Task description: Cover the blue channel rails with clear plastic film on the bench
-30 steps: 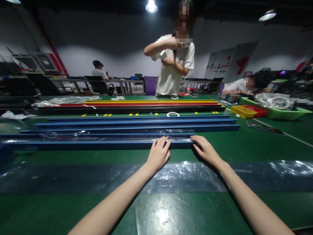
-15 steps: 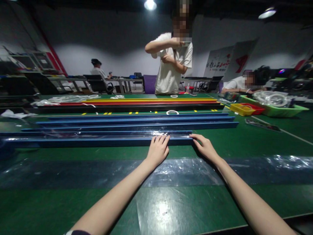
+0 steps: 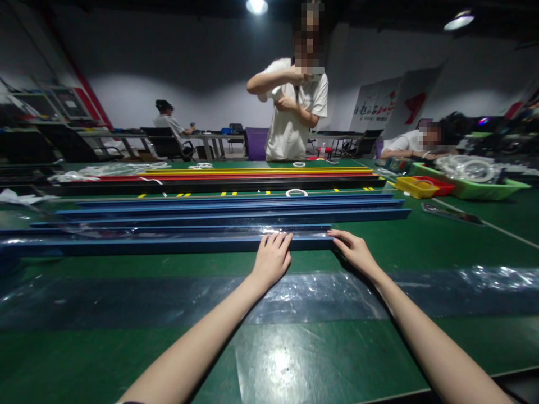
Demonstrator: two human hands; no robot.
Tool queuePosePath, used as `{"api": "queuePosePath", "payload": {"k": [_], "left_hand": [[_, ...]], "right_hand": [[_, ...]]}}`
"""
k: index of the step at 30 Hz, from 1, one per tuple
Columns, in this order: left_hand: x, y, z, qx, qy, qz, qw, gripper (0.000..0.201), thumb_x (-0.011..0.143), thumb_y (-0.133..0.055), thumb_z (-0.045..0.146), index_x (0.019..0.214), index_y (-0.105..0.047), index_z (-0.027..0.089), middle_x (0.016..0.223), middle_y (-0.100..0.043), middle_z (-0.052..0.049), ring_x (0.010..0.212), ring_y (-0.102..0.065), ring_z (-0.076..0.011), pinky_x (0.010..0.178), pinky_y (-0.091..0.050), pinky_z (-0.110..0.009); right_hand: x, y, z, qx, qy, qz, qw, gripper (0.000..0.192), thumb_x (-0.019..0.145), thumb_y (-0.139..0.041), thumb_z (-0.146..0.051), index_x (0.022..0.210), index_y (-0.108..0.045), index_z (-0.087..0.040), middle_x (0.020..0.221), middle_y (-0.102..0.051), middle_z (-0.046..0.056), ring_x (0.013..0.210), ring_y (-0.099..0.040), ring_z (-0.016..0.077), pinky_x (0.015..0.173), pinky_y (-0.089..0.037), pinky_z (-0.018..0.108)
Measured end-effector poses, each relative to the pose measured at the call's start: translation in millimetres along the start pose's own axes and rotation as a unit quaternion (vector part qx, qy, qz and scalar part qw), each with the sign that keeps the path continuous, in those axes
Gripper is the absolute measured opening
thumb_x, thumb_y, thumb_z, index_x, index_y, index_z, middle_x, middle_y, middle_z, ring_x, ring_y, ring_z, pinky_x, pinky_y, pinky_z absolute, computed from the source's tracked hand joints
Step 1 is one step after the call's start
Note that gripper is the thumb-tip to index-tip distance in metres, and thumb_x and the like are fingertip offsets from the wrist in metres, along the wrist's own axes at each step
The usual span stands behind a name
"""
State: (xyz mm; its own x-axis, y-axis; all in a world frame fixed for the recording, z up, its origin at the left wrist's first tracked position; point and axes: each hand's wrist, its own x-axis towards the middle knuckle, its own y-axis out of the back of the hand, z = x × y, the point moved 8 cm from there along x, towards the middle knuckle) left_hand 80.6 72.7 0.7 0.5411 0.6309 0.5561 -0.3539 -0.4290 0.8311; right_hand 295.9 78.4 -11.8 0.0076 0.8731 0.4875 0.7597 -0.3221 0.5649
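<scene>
My left hand (image 3: 273,261) lies with its fingers stretched over the near wall of a long blue channel profile (image 3: 168,246), fingertips on the clear plastic film (image 3: 240,232) inside it. My right hand (image 3: 355,251) is at the channel's right end, its fingertips touching the end and thumb apart from the fingers. Neither hand is seen lifting anything. The channel rests on the green table and runs out of view on the left. Nearer to me, under both forearms, a wide strip of clear film (image 3: 168,300) lies flat across the table.
More blue profiles (image 3: 357,214) lie behind, then black, red and yellow strips (image 3: 252,172). A white ring (image 3: 297,193), a phone-like object (image 3: 451,214), a yellow tray (image 3: 415,188) and a green tray (image 3: 484,192) are on the table. A person in a white shirt (image 3: 290,134) stands opposite.
Both hands keep their places on the blue channel. At the left, the clear film above the channel has shifted and looks raised. The view has moved slightly.
</scene>
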Motion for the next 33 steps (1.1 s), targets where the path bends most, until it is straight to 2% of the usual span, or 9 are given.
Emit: {"api": "queuePosePath", "payload": {"k": [4, 8, 14, 22, 29, 33], "left_hand": [[3.4, 2.5, -0.5, 0.0, 0.001, -0.006, 1.0, 0.037, 0.084, -0.043, 0.022, 0.121, -0.047, 0.019, 0.119, -0.055, -0.007, 0.109, -0.047, -0.0211, 0.093, -0.033, -0.038], [11.2, 6.0, -5.0, -0.004, -0.016, -0.04, 0.999, 0.032, 0.087, -0.04, 0.025, 0.117, -0.05, 0.019, 0.112, -0.059, -0.006, 0.103, -0.05, -0.0199, 0.085, -0.036, -0.035], [15.7, 10.6, -26.4, 0.01, -0.014, -0.041, 0.999, 0.027, 0.091, -0.038, 0.031, 0.107, -0.056, 0.02, 0.11, -0.06, -0.005, 0.1, -0.051, -0.0184, 0.078, -0.037, -0.031], [14.2, 8.0, -31.0, 0.013, -0.024, -0.042, 0.999, 0.03, 0.092, -0.036, 0.034, 0.106, -0.058, 0.02, 0.106, -0.062, -0.004, 0.094, -0.053, -0.0182, 0.074, -0.038, -0.031], [18.3, 11.1, -34.3, -0.011, -0.028, -0.087, 0.996, 0.029, 0.091, -0.037, 0.031, 0.103, -0.061, 0.02, 0.101, -0.064, -0.003, 0.088, -0.056, -0.0175, 0.074, -0.041, -0.029], [18.2, 9.5, -37.0, -0.024, -0.036, -0.109, 0.993, 0.028, 0.091, -0.037, 0.028, 0.103, -0.061, 0.02, 0.1, -0.065, -0.004, 0.089, -0.058, -0.0172, 0.076, -0.042, -0.028]], "right_hand": [[0.7, -1.0, 2.7, 0.007, -0.014, 0.002, 1.0, 0.025, 0.08, -0.048, -0.03, 0.097, -0.064, -0.022, 0.103, -0.066, 0.004, 0.102, -0.058, 0.0182, 0.095, -0.04, 0.038], [1.1, 0.1, 2.0, 0.007, -0.019, 0.003, 1.0, 0.024, 0.079, -0.049, -0.03, 0.096, -0.065, -0.022, 0.101, -0.067, 0.004, 0.099, -0.059, 0.0187, 0.093, -0.042, 0.038], [1.4, 1.4, 1.7, 0.025, -0.023, 0.0, 0.999, 0.023, 0.078, -0.05, -0.03, 0.094, -0.064, -0.021, 0.1, -0.066, 0.005, 0.097, -0.059, 0.0186, 0.09, -0.044, 0.037], [2.7, -0.3, 1.8, 0.039, -0.019, -0.008, 0.999, 0.022, 0.079, -0.048, -0.031, 0.091, -0.064, -0.021, 0.101, -0.066, 0.006, 0.099, -0.058, 0.0186, 0.092, -0.041, 0.038], [3.4, -5.3, 3.6, 0.075, -0.03, -0.021, 0.997, 0.023, 0.081, -0.044, -0.033, 0.091, -0.062, -0.021, 0.105, -0.065, 0.006, 0.108, -0.054, 0.0191, 0.096, -0.037, 0.038], [2.3, -7.2, 7.6, 0.071, -0.046, -0.031, 0.996, 0.025, 0.082, -0.043, -0.034, 0.093, -0.061, -0.021, 0.103, -0.065, 0.005, 0.104, -0.056, 0.0193, 0.094, -0.038, 0.037]]}}
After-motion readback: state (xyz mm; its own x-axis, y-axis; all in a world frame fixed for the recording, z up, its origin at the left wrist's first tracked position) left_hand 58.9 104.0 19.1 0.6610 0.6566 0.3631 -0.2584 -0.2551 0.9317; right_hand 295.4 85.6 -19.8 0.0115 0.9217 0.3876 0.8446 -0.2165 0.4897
